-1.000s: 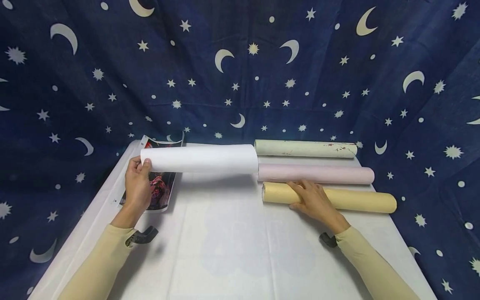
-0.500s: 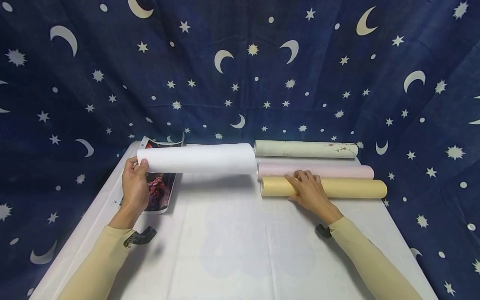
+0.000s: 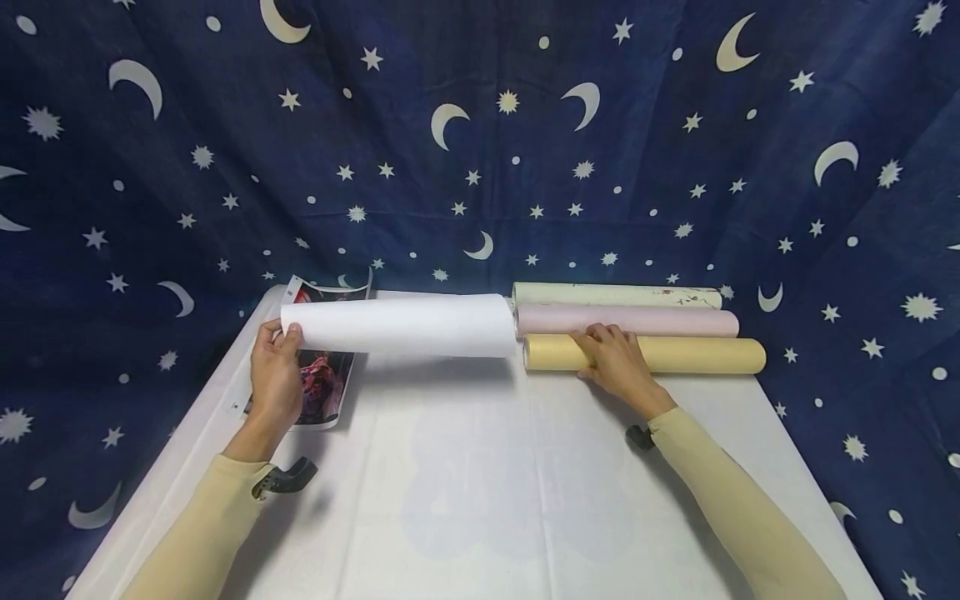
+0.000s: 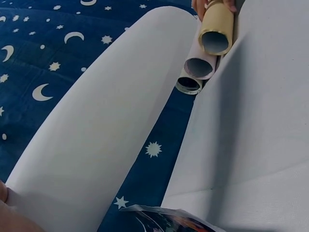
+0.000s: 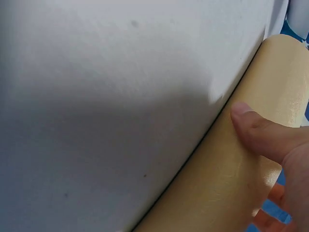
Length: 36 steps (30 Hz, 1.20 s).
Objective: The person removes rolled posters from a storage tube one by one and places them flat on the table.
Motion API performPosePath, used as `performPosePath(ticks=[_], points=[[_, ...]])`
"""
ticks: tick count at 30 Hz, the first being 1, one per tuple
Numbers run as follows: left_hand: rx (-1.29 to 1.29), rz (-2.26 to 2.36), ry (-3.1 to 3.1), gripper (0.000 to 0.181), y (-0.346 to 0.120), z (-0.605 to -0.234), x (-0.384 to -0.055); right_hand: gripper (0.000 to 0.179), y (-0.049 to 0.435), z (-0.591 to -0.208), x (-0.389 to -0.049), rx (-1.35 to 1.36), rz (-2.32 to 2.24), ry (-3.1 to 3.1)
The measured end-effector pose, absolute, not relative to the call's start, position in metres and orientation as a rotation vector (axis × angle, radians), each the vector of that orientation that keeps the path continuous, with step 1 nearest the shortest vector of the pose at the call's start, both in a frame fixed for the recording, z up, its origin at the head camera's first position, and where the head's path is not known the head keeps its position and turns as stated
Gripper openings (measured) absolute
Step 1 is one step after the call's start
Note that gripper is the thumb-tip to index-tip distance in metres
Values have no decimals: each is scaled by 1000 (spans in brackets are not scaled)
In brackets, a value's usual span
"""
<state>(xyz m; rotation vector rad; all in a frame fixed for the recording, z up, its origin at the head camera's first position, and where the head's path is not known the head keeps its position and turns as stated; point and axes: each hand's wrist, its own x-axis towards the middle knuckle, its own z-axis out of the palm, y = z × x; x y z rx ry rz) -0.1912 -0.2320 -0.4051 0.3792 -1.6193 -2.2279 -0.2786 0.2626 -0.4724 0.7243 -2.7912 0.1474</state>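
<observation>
My left hand (image 3: 276, 375) pinches the left end of a white paper roll (image 3: 401, 325), thumb in front and fingers behind. This roll is held up over the table, its shadow below it. My right hand (image 3: 618, 367) grips a yellow paper roll (image 3: 705, 355), thumb on the near side and fingers over the top, as the thumb (image 5: 260, 133) in the right wrist view shows. Right behind lies a pink paper roll (image 3: 675, 321), and behind that a pale floral-patterned roll (image 3: 600, 293). The hollow ends of the yellow (image 4: 216, 26), pink and floral rolls show side by side in the left wrist view.
A glossy printed sheet (image 3: 322, 387) with dark and red pictures lies at the table's left, partly under the white roll, its far edge curled up. A white cloth covers the table (image 3: 450, 500). A navy curtain (image 3: 480, 150) with moons and stars hangs behind and around the sides.
My right hand has pushed the yellow roll away toward the back, and the pink roll has moved back with it against the floral roll. The left hand holds the white roll nearly still.
</observation>
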Motion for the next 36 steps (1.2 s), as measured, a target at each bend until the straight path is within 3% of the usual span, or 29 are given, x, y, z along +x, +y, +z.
performPosePath(ticks=[9, 18, 28, 36], points=[[385, -2244, -1633, 11, -226, -407, -192, 70, 263, -467, -283, 639, 167, -2850], [308, -2222, -1696, 12, -207, -403, -193, 53, 252, -431, -257, 665, 327, -2612], [-108, -2099, -1939, 16, -176, -391, -201, 47, 237, -386, -223, 739, 667, -2524], [-409, -2036, -2034, 24, -163, -388, -204, 47, 235, -390, -219, 839, 1039, -2835]])
